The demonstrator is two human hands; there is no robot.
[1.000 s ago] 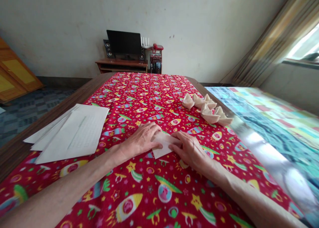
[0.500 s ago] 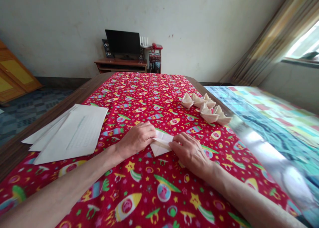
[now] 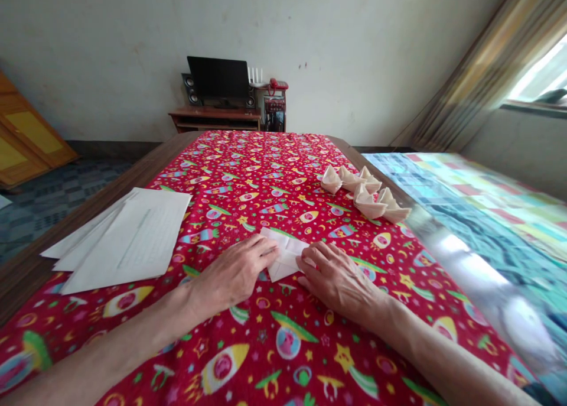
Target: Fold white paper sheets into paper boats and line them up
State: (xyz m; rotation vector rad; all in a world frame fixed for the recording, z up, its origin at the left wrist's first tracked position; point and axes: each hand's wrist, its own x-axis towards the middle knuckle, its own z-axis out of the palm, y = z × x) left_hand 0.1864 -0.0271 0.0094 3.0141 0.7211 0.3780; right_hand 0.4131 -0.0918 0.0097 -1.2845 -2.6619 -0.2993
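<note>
A small white sheet of folded paper lies on the red cloth between my hands, creased, with a pointed lower part. My left hand has its fingers pressed together on the paper's left side, covering part of it. At the right edge, my right hand grips the paper with curled fingers; the thumb shows below them. Several folded paper boats sit in a cluster to the right, beyond my right hand. A fanned stack of white paper sheets with faint print lies to the left.
The red patterned tablecloth covers a brown wooden table. Past its far end stand a monitor, speakers and a red telephone on a desk. A bed adjoins the right side, and an orange cabinet is at left.
My left hand has shifted down and toward me across the paper, uncovering its upper left corner. The raised fold now lies flatter. My right hand stays at the right edge.
</note>
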